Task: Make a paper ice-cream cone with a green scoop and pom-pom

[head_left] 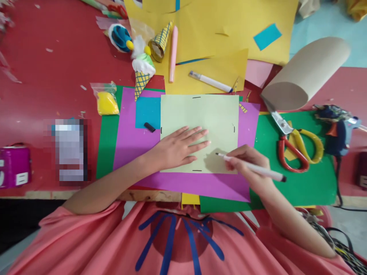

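Pressing flat on the pale green sheet [200, 122], the left hand [177, 147] lies palm down, fingers spread, gripping nothing. The right hand [246, 164] pinches a white marker [252, 168], fingers closed around its barrel; the black tip touches the sheet near its lower right part, just right of the left fingertips. Short black marks sit at the middle of each edge of the sheet. The sheet lies on a purple sheet [129, 130], which lies on a green sheet [304, 183], all on the red table [43, 84] in front of the person. A blue square [146, 110] peeks out left of the pale sheet, with a black pen cap [149, 127] at its lower edge. Right of the hands: red-and-yellow scissors [295, 147], a blue glue gun [338, 128], a rolled brown card tube [306, 72]. Beyond the sheet: yellow paper [229, 26], a second white pen [210, 81], a pink stick [173, 53], paper ice-cream cones [143, 72]. Left: a yellow clay bag [107, 102].
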Tool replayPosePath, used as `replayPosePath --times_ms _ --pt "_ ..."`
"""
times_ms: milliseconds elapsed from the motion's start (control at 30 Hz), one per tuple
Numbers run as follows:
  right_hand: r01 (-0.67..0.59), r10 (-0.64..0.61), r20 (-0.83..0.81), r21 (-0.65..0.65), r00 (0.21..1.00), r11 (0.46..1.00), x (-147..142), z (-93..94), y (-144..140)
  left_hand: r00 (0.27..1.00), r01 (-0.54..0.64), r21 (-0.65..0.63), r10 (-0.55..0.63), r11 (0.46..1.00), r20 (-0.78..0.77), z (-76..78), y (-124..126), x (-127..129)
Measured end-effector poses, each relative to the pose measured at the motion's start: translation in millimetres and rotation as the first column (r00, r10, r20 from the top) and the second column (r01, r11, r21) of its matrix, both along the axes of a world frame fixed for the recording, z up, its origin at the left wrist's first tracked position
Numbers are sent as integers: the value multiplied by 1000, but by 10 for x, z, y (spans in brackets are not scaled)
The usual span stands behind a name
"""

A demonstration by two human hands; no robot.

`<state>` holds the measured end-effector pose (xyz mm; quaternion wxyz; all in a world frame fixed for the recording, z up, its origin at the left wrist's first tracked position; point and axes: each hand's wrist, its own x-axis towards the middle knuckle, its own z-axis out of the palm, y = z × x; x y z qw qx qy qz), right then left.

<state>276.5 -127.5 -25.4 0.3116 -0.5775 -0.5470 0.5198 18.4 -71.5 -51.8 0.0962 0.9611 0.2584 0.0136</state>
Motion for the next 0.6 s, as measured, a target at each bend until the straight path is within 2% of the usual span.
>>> replayPosePath --times_ms 133,200,433,600 --pt "-198 196 127 3 972 980 -188 6 -157 1000 -14 10 14 1000 -1 -14 5 15" --pt "-257 248 157 37 956 966 -226 -15 -207 1000 -16 -2 16 1000 -2 -13 7 11" --pt "-319 277 221 183 935 930 -286 -64 -261 1000 -17 -34 18 999 9 -6 14 11" --pt "-367 318 227 226 921 902 -358 -54 -237 1000 -19 -59 20 998 11 -29 20 -3"
